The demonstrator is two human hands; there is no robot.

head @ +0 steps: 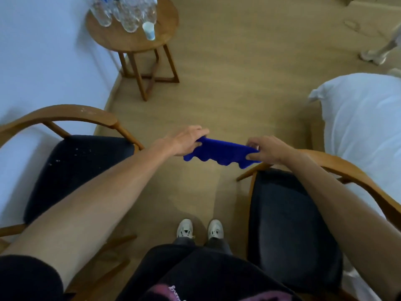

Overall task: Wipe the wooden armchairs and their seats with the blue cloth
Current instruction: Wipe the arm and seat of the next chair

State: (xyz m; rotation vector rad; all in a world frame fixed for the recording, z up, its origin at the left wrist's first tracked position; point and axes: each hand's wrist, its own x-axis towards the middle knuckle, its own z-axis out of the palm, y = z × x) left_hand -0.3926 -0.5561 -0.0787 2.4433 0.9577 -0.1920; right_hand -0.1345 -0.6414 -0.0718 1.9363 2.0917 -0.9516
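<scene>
A blue cloth (pixel 221 154) is stretched in the air between my two hands, above the floor between two chairs. My left hand (pixel 186 140) grips its left end with curled fingers. My right hand (pixel 264 151) pinches its right end. A wooden armchair (pixel 65 112) with a dark seat (pixel 78 170) stands at the left; white specks dot its armrest and seat. A second wooden armchair (pixel 355 172) with a dark seat (pixel 288 224) stands at the right, its armrest just under my right wrist.
A round wooden side table (pixel 134 40) with several clear bottles and a paper cup (pixel 149 31) stands at the back left by the wall. A bed with white bedding (pixel 364 127) lies at the right. Another person's foot (pixel 373 55) is at the far right.
</scene>
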